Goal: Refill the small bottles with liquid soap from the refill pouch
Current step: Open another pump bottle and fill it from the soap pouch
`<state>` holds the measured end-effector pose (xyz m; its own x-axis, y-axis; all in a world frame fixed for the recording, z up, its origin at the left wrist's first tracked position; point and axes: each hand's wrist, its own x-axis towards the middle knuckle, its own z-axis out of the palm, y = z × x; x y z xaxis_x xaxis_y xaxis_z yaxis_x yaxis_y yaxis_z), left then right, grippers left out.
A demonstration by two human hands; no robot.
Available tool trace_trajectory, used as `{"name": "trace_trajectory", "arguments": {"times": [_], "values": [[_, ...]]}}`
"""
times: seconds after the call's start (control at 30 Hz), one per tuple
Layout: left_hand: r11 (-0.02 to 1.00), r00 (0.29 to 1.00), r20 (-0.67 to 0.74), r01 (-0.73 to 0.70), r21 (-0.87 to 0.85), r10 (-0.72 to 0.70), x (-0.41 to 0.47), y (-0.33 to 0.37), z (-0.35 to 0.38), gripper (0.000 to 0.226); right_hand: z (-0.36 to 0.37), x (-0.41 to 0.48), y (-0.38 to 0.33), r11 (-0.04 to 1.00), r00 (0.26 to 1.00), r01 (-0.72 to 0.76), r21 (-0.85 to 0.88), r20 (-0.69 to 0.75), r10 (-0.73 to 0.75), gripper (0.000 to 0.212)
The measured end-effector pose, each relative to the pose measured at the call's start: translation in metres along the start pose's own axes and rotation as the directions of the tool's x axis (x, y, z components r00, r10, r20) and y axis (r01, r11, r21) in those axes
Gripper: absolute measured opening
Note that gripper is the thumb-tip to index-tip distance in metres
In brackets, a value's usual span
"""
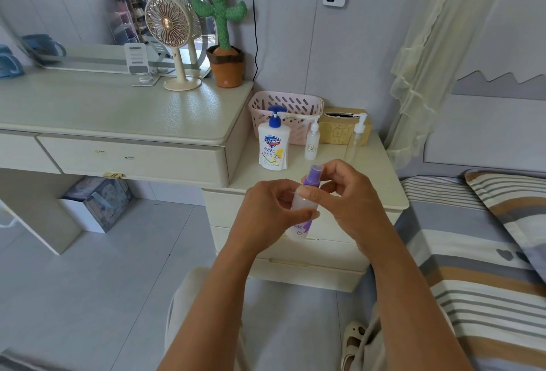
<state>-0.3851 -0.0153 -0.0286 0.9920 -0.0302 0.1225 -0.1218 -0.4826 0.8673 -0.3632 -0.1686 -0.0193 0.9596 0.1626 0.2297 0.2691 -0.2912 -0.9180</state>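
I've got the small frosted plastic bottle with purple cap [304, 206] centre frame, between left hand [266, 211] and right hand [351, 193], in front of the cream nightstand [381, 187]. On the nightstand, left to right: white pump soap bottle [272, 146], small white squeeze bottle [311, 143], clear pump bottle [356, 140]. Behind those: pink slotted basket [291, 104], yellow tissue box [339, 129] to its right. Cream desk [118, 110] upper left carries beige stand fan [170, 27], green plush cactus [223, 16] right of it.

We see a home bedroom: striped bed [478, 276] with pillow [514, 205] on the right, cream nightstand [381, 181] beside it, and a vanity desk [103, 107] with mirror [88, 10], small fan [167, 24] and plush cactus [220, 10]. A gauzy bed curtain [428, 60] hangs by the padded headboard [487, 128].
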Motion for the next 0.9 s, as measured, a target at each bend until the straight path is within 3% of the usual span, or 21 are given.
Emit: {"name": "trace_trajectory", "arguments": {"times": [0.2, 0.37, 0.53, 0.63, 0.8, 0.9], "values": [[1.0, 1.0, -0.013, 0.017, 0.005, -0.017, -0.0001, -0.0022, -0.0047, 0.034, -0.0047, -0.002, -0.0029, 0.999, 0.993, 0.007, 0.049, 0.115, -0.013, 0.027], [1.0, 1.0, 0.008, 0.009, 0.018, -0.009, -0.0001, -0.0005, -0.0024, 0.034, -0.0037, -0.0006, -0.0043, 0.999, 0.999, 0.022, -0.024, 0.028, -0.021, 0.027], [0.999, 1.0, -0.002, 0.02, 0.028, -0.02, 0.002, -0.0006, -0.0031, 0.035, -0.0081, -0.0018, -0.005, 0.998, 0.995, 0.051, -0.036, 0.091, -0.048, 0.031], [1.0, 1.0, 0.005, 0.016, 0.026, -0.016, 0.0017, 0.0, -0.0026, 0.034, -0.0059, -0.001, -0.0042, 0.997, 0.997, 0.055, -0.056, 0.061, -0.052, 0.02], [1.0, 1.0, 0.01, 0.004, 0.027, -0.004, 0.0017, -0.002, -0.0005, 0.036, -0.0068, -0.0011, -0.0043, 0.999, 0.999, 0.024, -0.028, 0.044, -0.023, 0.03], [1.0, 1.0, -0.002, 0.004, 0.027, -0.004, 0.0026, -0.0041, -0.0012, 0.036, -0.0057, -0.0006, -0.0022, 0.995, 0.997, 0.05, -0.085, 0.065, -0.045, 0.022]]}}
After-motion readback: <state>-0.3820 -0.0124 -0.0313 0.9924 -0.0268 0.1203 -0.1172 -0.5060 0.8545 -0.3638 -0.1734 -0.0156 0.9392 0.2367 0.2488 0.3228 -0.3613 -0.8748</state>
